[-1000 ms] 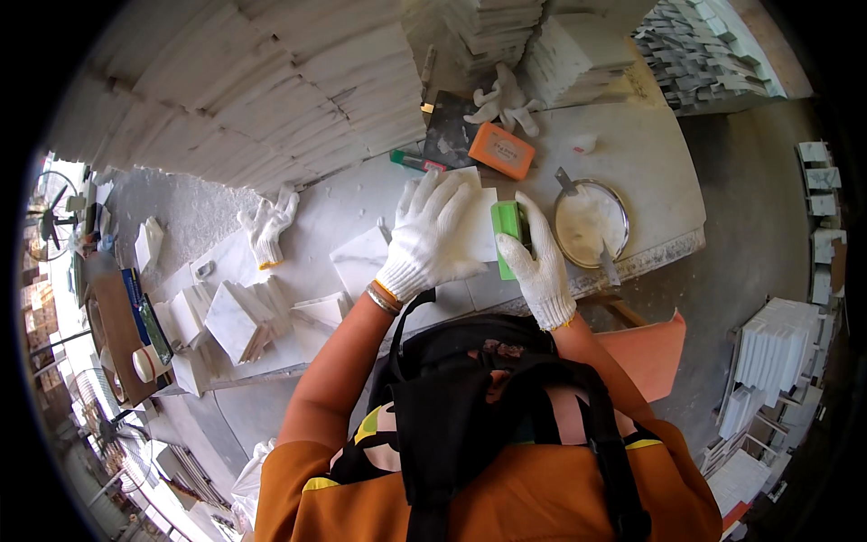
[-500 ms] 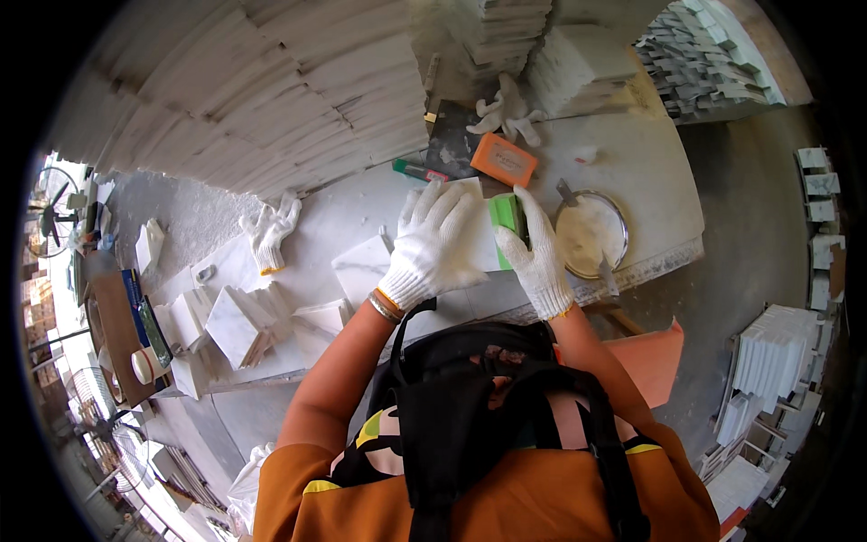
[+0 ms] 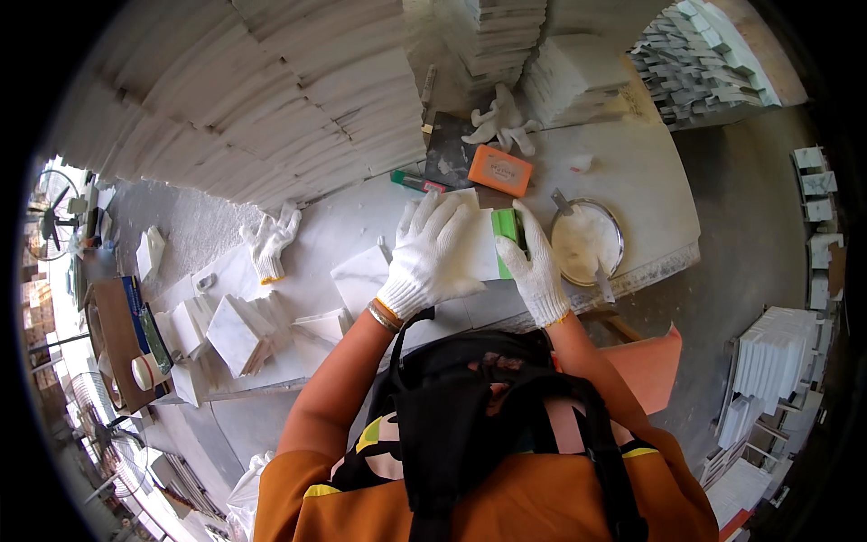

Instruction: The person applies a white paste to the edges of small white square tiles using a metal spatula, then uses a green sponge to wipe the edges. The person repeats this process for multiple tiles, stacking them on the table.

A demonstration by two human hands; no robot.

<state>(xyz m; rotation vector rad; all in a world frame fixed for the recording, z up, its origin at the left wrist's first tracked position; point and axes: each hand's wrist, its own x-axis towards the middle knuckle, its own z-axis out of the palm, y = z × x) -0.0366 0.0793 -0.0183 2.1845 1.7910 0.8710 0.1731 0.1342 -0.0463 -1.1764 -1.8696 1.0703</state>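
Note:
In a white knit glove, my left hand point(image 3: 426, 246) lies flat with outstretched fingers on a white tile point(image 3: 479, 237), covering much of its left part. My right hand point(image 3: 538, 275), gloved the same way, closes around a small green block point(image 3: 506, 225) at the tile's right edge. The thumb is on the near side of the block and the fingers are along its right side. A thin pale green strip shows along the tile's edge beneath it. Just right of this hand sits a round metal-rimmed bowl point(image 3: 620, 256) of cream-coloured paste or powder, with flat metal tools in it.
Beyond the tile lie an orange box point(image 3: 500, 171), a green-and-red tool point(image 3: 417, 182) and a crumpled white glove point(image 3: 502, 121). Another glove point(image 3: 272, 242) lies left, near marble tile pieces point(image 3: 242, 334). Tall tile stacks point(image 3: 244, 99) wall off the far side. The bench edge point(image 3: 655, 278) runs close in front.
The view has shifted slightly. My left hand stays flat on the tile, and my right hand keeps the green block at its right edge with hardly any movement.

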